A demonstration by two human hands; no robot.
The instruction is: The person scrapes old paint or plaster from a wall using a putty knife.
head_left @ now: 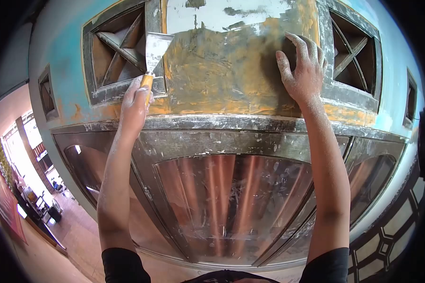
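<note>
My left hand (135, 104), dusted white, is wrapped round the yellow handle of a putty knife (158, 49). Its wide metal blade points up and has white smears on it. Behind the blade is the left edge of a patchy wall panel (212, 70), brown and orange with white at the top. Over the right side of that panel, my right hand (304, 70) is raised with fingers spread and slightly bent, holding nothing. White dust covers its fingers and forearm.
Two crossed-bar vents (123, 47) flank the panel in dark worn frames. Below runs a paint-spattered wooden ledge (212, 123) over a glazed door (236, 203) with a reddish curtain behind the glass. Turquoise wall (66, 89) lies to the left, and a patterned grille (385, 240) at lower right.
</note>
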